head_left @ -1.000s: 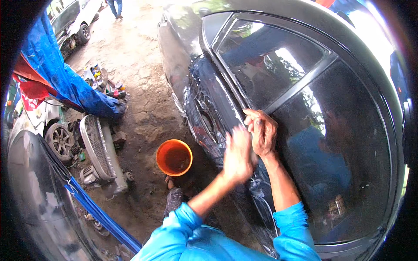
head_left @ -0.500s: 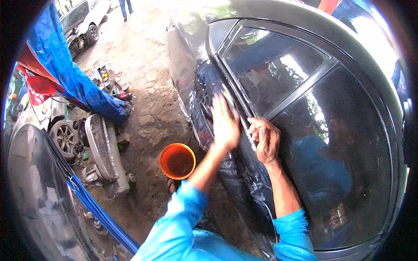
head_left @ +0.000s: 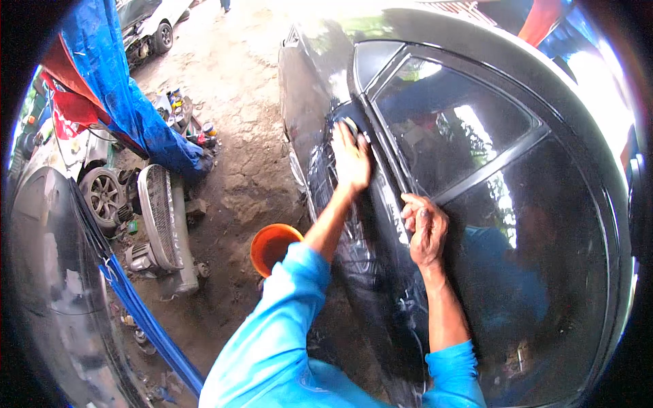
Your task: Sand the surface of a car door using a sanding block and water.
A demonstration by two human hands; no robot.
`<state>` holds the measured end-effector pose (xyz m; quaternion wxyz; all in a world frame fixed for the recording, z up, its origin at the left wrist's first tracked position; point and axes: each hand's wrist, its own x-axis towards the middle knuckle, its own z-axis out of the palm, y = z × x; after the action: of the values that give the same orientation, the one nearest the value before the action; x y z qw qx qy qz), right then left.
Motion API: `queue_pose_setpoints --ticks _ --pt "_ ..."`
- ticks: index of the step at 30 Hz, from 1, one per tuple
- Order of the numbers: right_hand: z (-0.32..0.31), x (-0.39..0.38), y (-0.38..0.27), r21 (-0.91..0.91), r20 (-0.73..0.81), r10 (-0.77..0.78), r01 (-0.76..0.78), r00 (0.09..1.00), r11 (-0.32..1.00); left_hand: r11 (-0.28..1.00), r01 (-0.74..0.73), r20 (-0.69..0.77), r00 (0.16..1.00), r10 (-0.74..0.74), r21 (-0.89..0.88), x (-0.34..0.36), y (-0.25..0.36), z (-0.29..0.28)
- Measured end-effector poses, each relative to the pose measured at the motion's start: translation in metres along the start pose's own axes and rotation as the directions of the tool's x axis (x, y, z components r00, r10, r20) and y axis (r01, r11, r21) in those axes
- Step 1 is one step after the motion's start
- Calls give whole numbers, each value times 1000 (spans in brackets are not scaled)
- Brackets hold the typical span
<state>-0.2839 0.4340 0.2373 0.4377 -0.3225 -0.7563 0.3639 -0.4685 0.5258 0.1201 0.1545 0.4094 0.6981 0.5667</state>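
Note:
My left hand point(head_left: 352, 160) lies forward on the dark, wet-looking side panel point(head_left: 360, 251) of a black car, just below the window line. A small pale-edged piece point(head_left: 350, 125) shows between its thumb and fingers; its kind is hidden by the hand. My right hand point(head_left: 427, 232) rests on the lower edge of the side window point(head_left: 517, 272), fingers curled in and nothing visible in them. Whitish streaks mark the panel below that hand. Left of my left forearm, an orange bucket point(head_left: 261, 239) stands on the ground, partly covered by my sleeve.
A dark car panel point(head_left: 58, 272) with pale patches stands at the left. Beside it lie a wheel point(head_left: 103, 197) and a car grille point(head_left: 156, 214). A blue tarp point(head_left: 126, 102) hangs behind them. Farther off is a white car point(head_left: 153, 20) on the dirt ground.
My left hand has slid forward along the panel, away from me. My right hand stays at the window edge. The view has shifted, and the distant person's legs are almost out of it.

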Motion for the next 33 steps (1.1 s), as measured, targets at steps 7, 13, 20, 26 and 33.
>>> queue_pose_setpoints --ticks 7,13,20,26,33 --pt "-27 -9 9 -94 -18 43 -45 999 995 971 -174 316 923 218 -162 -241 73 -13" --pt "-12 -3 3 -57 1 47 -47 999 997 965 -237 192 958 212 116 -46 34 -9" --pt "-24 -6 19 -130 -17 -61 58 998 990 964 -263 281 928 246 26 -159 65 -2" --pt "-12 -1 0 -101 35 15 -12 999 995 960 -192 113 979 172 203 5 36 9" --pt "-24 -6 9 -84 1 39 -39 999 996 954 -279 209 945 253 108 -96 52 15"
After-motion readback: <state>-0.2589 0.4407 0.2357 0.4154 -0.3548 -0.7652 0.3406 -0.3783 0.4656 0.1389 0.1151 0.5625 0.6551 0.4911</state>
